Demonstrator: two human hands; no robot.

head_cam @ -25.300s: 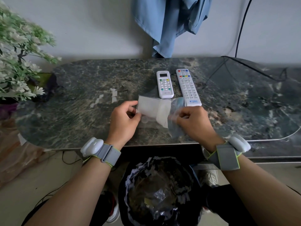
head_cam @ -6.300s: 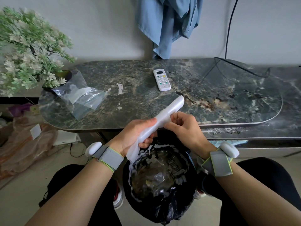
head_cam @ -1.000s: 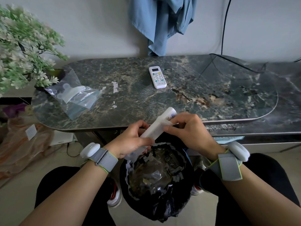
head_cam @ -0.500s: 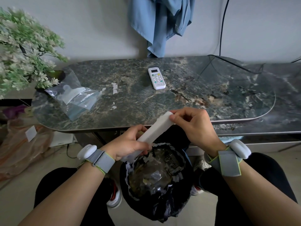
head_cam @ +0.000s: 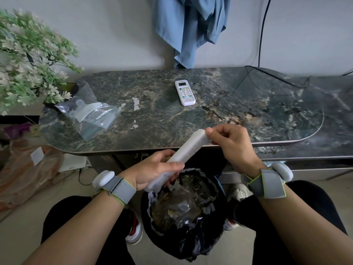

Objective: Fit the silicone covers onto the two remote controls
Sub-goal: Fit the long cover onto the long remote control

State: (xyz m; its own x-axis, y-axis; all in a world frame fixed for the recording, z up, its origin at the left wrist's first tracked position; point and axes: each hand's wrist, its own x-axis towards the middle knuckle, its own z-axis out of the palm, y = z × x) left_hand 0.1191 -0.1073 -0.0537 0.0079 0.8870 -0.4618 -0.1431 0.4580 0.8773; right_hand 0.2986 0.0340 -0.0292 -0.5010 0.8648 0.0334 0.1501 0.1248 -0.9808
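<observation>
Long remote (head_cam: pixel 183 152), now fully inside its cover with no bare tip showing as 1 s ago, is held tilted over the bin (head_cam: pixel 183 213). Left hand (head_cam: pixel 152 173) grips the lower end; right hand (head_cam: pixel 229 142) pinches the top end, raised since then. Small remote (head_cam: pixel 185 92) lies uncovered on the table (head_cam: pixel 248 111); bag (head_cam: pixel 89 113) sits at left.

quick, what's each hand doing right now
Left hand: closed around the lower part of the long remote in its silicone cover.
Right hand: closed, fingers pinching the cover at the remote's top end.
</observation>
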